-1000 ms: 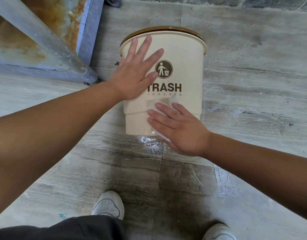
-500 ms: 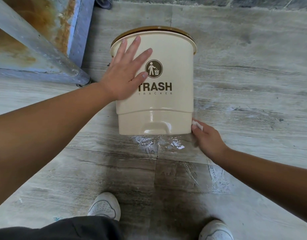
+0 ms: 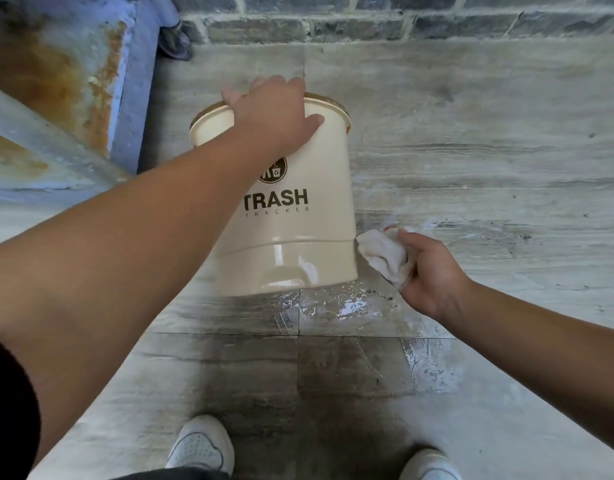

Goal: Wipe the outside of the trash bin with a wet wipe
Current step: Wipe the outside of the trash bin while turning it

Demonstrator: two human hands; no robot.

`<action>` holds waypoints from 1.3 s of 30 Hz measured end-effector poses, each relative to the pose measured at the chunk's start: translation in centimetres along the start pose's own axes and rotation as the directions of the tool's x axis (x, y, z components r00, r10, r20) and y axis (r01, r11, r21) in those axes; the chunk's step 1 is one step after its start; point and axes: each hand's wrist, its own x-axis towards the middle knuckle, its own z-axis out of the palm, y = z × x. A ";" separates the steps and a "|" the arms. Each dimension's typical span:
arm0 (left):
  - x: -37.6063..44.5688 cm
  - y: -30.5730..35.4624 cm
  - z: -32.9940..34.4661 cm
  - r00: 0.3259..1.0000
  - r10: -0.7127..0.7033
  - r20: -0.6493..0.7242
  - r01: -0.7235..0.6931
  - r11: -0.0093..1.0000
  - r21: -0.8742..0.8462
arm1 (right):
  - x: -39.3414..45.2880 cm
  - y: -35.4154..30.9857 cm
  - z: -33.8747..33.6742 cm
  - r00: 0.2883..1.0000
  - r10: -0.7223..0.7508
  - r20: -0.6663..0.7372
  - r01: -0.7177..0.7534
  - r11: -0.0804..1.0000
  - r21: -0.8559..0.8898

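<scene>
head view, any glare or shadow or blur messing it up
Head view: glare on the glossy base band of the cream plastic trash bin and on the wet grey floor tiles; a dark shadow falls above the white shoes; wide-angle bending at the edges; printed lettering stays sharp.

Bare forearms, white sneakers [image 3: 200,445] (perforated toes), dark trousers [image 3: 173,475], black sleeve [image 3: 7,393].

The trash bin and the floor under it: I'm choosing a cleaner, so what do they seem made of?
The trash bin looks like glossy cream plastic: smooth moulded wall with bright highlights near the base. The floor looks like grey veined stone or stone-look tile, with grout lines; which one is unclear.
</scene>
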 end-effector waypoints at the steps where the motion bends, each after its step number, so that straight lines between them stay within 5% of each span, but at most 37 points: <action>1: 0.0 0.1 -0.1 1.000 -0.010 -0.028 0.009 1.000 -0.019 | -0.1 -0.3 0.0 1.000 -0.012 -0.003 0.012 1.000 -0.005; 7: -1.1 -4.6 -2.6 0.944 0.193 -0.268 -0.273 0.913 -0.303 | 0.1 -3.4 0.7 0.997 -0.071 -0.042 0.072 0.996 0.045; 10: -2.5 -7.3 -3.2 0.923 0.241 -0.301 -0.382 0.679 -0.627 | 0.5 -4.9 2.0 0.995 -0.098 -0.009 0.098 0.990 0.106; 12: -2.6 -8.6 -2.3 0.940 0.213 -0.267 -0.342 0.575 -0.744 | 0.9 -5.7 2.8 0.992 -0.122 -0.017 0.123 0.987 0.102; 18: -1.9 -9.3 0.5 0.996 0.015 -0.093 -0.089 0.487 -0.869 | 2.0 -5.3 5.4 0.962 -0.274 0.012 0.273 0.955 -0.117; 22: -1.8 -7.5 0.6 0.991 -0.082 -0.105 -0.033 0.614 -0.788 | 1.7 -4.0 7.0 0.866 -0.424 0.265 0.484 0.844 -0.230; 24: -3.0 -6.5 0.8 0.950 -0.105 -0.294 -0.129 0.726 -0.676 | 1.8 -3.2 7.6 0.820 -0.470 0.327 0.565 0.756 -0.330; 26: -4.9 -5.3 1.6 0.900 0.073 -0.430 -0.313 0.796 -0.519 | 1.9 -2.6 8.1 0.789 -0.527 0.316 0.614 0.647 -0.453; 28: -6.6 -4.5 3.0 0.895 0.220 -0.388 -0.393 0.802 -0.450 | 2.0 -2.1 8.6 0.758 -0.577 0.305 0.641 0.569 -0.516; 33: -6.6 -5.9 4.0 0.934 0.170 -0.315 -0.313 0.815 -0.488 | 2.4 -2.8 11.0 0.669 -0.670 0.323 0.677 0.368 -0.637; 39: -6.5 -5.9 4.1 0.939 0.186 -0.289 -0.311 0.817 -0.486 | 5.0 -7.2 17.2 0.450 -0.812 0.372 0.673 0.035 -0.738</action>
